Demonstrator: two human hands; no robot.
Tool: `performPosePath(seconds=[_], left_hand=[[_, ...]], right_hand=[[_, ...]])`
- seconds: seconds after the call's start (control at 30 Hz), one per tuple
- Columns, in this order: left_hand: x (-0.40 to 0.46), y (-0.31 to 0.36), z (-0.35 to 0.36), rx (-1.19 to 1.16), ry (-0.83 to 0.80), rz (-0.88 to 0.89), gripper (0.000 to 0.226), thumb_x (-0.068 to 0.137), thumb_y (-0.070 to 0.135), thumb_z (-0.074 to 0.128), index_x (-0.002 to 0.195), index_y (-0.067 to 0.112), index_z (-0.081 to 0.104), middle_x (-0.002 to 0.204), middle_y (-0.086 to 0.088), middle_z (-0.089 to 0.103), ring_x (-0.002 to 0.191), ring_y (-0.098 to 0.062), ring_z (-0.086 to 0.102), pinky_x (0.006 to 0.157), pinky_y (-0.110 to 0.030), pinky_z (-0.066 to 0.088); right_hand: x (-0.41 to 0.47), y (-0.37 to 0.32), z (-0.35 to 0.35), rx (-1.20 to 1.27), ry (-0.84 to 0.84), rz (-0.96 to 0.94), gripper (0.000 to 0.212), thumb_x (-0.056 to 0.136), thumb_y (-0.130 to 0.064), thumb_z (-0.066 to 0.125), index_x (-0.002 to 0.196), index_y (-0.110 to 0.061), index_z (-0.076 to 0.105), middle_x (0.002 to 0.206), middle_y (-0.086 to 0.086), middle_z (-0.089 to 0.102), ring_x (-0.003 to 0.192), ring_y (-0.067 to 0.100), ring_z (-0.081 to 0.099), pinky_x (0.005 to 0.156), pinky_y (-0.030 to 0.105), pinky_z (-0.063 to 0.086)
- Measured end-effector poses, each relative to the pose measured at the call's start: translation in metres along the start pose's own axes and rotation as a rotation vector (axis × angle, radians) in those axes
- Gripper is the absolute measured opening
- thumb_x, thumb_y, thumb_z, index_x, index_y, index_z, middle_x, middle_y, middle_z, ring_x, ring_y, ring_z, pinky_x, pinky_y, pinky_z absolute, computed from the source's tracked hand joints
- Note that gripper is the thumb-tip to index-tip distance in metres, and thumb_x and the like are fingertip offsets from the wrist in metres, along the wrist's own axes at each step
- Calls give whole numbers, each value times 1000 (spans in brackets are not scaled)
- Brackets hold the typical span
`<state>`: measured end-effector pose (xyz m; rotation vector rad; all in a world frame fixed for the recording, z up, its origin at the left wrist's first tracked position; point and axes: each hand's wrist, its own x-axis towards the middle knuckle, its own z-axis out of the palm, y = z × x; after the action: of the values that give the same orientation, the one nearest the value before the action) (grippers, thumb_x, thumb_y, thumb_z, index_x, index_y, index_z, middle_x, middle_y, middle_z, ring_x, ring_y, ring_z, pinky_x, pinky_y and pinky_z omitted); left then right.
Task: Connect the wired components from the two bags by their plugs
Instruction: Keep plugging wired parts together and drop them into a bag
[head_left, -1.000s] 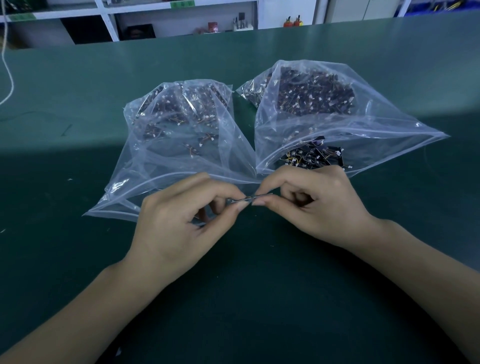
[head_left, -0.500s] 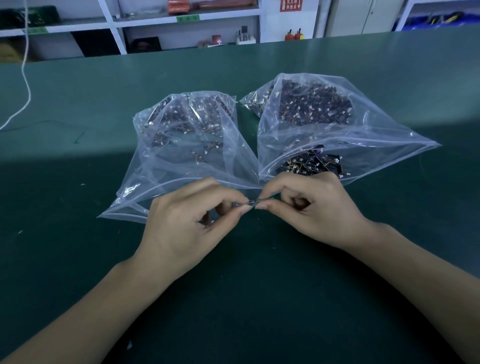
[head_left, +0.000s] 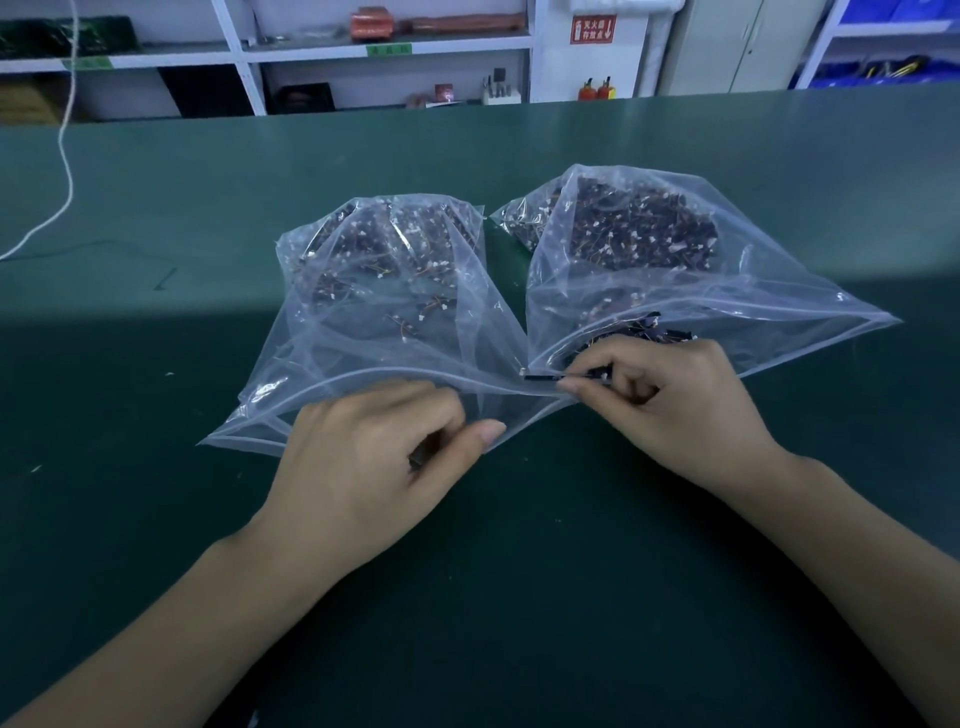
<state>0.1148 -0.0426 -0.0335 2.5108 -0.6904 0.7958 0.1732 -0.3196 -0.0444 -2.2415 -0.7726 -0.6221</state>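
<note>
two clear zip bags side by side on green table (head_left: 156, 519), left bag (head_left: 374, 312) and right bag (head_left: 649, 270) both full of small wired components. right hand (head_left: 670, 410) pinches a thin dark wired component (head_left: 543, 376) at the right bag's mouth. left hand (head_left: 363, 467) at the near edge of the left bag, fingers curled, something dark inside the curl, can't tell what.

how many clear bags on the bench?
2. Left bag beyond the left hand; right bag beyond the right hand. None seems hidden.
</note>
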Motion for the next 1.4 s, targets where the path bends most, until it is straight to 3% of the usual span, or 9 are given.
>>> performPosePath(seconds=[0.1,0.27,0.37,0.53,0.67,0.83,1.0,1.23,1.4], left_hand=[[1,-2,-1,65,3,20,51,108,47,56,66,20,50,64,11,45,64,-10,45,53,-31,38],[4,-8,0,137,-64,106,47,108,48,55,70,20,59,84,11,62,103,-20,65,95,-38,48],[4,-10,-2,204,-162,39,42,107,53,47,80,26,65,97,15,63,110,-17,61,103,-33,39],[2,-14,-2,217,-245,-97,30,109,53,46,104,33,68,107,16,68,108,-17,65,98,-40,49],[4,-15,-4,293,-253,-151,39,97,55,60,120,26,73,112,5,76,111,-27,71,96,-46,56],[5,-16,-11,311,-275,-230,56,84,78,58,108,30,74,105,12,73,100,-21,70,83,-40,57],[5,-15,-17,282,-343,-293,57,77,92,46,86,36,52,70,22,50,69,-5,54,57,-27,34],[5,-11,-14,154,-374,-279,38,90,70,54,80,34,48,67,17,50,65,1,50,54,-20,28],[2,-10,-6,107,-226,-119,32,91,54,69,79,29,53,62,18,41,58,-5,47,51,-21,33]], right_hand=[[2,13,-8,-69,29,116,8,96,-33,78,94,-25,81,49,-5,44,47,18,45,54,41,50],[4,25,-11,-94,81,233,5,97,-26,78,100,-25,81,49,-3,54,50,23,57,64,43,56],[5,27,-13,-141,107,270,5,97,-26,78,101,-25,81,46,-3,50,48,24,53,63,39,56],[8,37,-26,-341,136,347,8,99,-34,73,100,-31,80,44,0,48,43,20,46,52,21,30],[8,38,-24,-413,64,434,19,104,-31,61,109,-19,75,54,4,63,63,35,62,66,36,55],[8,32,-20,-399,53,445,34,105,-30,55,78,-11,61,52,5,59,57,37,56,66,43,56],[6,14,-15,-235,221,249,12,100,-14,66,97,-19,77,49,-4,49,48,26,48,61,39,53],[1,-6,-2,-21,275,34,18,102,-10,65,111,-16,80,50,-9,40,47,14,40,57,23,43],[0,-11,3,76,256,-23,19,101,-7,65,110,-16,79,51,-8,38,48,13,39,58,16,38]])
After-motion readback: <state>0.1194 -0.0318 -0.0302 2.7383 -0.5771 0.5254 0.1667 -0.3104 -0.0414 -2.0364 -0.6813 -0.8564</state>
